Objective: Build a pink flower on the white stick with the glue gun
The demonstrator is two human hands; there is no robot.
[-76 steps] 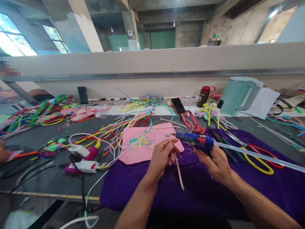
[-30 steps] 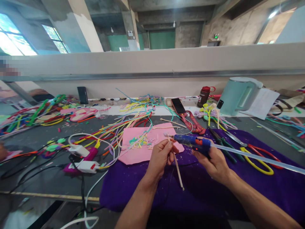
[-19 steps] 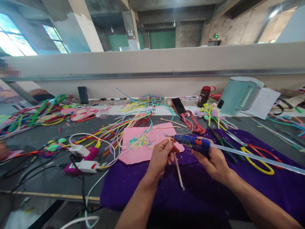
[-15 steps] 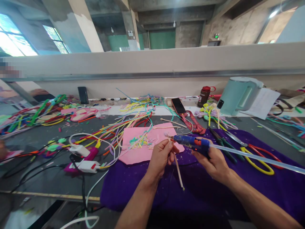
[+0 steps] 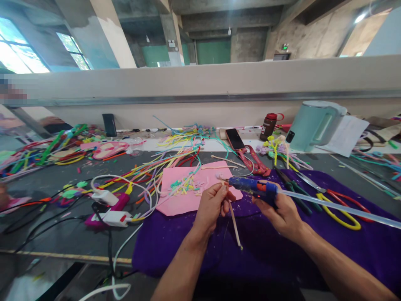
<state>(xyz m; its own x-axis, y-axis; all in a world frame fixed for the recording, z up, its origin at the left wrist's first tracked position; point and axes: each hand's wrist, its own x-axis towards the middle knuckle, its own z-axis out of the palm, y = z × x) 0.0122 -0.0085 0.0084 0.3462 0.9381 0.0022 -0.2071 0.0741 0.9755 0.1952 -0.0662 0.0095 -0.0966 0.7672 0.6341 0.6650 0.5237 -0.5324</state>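
Pinched in my left hand (image 5: 213,202) is a pale cream pipe cleaner (image 5: 234,225), its free end slanting down over the purple cloth (image 5: 175,246). My right hand (image 5: 283,211) is wrapped round a blue hot glue gun (image 5: 255,188) with a long clear glue stick (image 5: 338,205) out of its back. The gun's nozzle is at my left fingertips, by the pipe cleaner's upper end; whether they touch I cannot tell. Behind my left hand lies a pink sheet (image 5: 169,200) with small cut pastel pieces (image 5: 188,186) on it.
Right of the gun lie green-handled pliers (image 5: 294,192) and scissors (image 5: 338,213) with red and yellow handles. At the back stand a phone (image 5: 234,139), a brown bottle (image 5: 268,127) and a teal kettle (image 5: 313,125). Plugs and a power strip (image 5: 120,202) with cables lie left.
The glue gun has shifted very slightly to the right in my right hand. Otherwise both hands hold the same pose.
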